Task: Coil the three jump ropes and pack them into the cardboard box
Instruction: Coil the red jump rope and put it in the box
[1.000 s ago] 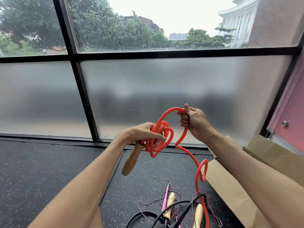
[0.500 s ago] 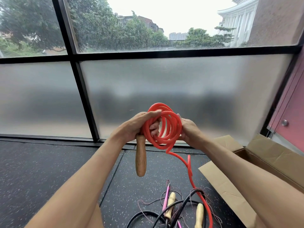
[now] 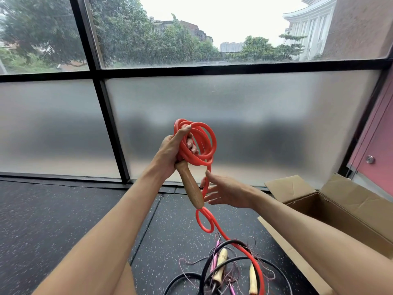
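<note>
1. Now that my right hand [image 3: 225, 192] has left the red coil [image 3: 183, 153], its fingers are spread, holding nothing, just beside the hanging rope tail [image 3: 262, 275].
2. My left hand [image 3: 170, 150] grips coil and wooden handle [image 3: 190, 186]; I judge more turns remain before the cardboard box [image 3: 340, 211].

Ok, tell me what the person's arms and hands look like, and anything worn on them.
Both hands are bare: the left hand and the right hand show no gloves, rings or tape. The left forearm and the right forearm are bare too, with no sleeve, watch or wristband in view down to the frame's edge.
</note>
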A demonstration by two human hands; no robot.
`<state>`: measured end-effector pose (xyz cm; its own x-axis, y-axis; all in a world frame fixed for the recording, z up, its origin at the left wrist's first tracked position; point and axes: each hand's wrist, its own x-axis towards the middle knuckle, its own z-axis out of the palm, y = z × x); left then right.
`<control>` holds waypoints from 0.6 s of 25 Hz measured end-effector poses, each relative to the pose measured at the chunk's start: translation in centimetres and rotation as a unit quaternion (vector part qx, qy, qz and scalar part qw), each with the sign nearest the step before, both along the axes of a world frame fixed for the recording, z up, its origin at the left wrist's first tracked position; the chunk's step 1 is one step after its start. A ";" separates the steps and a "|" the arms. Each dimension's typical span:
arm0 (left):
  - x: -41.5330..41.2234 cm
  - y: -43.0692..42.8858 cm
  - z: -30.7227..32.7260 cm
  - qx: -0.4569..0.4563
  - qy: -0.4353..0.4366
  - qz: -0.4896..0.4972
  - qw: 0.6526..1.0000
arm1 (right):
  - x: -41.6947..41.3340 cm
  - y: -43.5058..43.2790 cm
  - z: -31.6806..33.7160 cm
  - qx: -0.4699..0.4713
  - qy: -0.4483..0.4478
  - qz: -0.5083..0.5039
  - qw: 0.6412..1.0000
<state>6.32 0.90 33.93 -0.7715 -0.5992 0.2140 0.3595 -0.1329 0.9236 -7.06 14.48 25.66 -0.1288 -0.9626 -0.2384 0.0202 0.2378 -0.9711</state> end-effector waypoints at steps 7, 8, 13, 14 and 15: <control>-0.5 -0.9 -0.3 0.001 -0.001 0.181 0.984 | 1.1 -0.5 -0.4 -0.037 0.001 -0.056 0.998; -0.6 -0.9 -0.3 -0.004 -0.004 0.208 0.978 | 1.2 -0.5 -0.3 -0.034 -0.005 -0.055 0.998; -1.1 -0.9 -0.9 -0.047 0.006 0.285 0.957 | 2.1 0.3 -0.5 0.041 0.023 0.058 0.997; -1.1 -1.0 -0.9 -0.062 0.008 0.299 0.952 | 2.2 0.6 -0.6 0.057 0.049 0.081 0.994; -1.0 -1.2 -0.9 -0.081 0.007 0.315 0.946 | 2.3 0.7 -0.8 0.069 0.067 0.096 0.991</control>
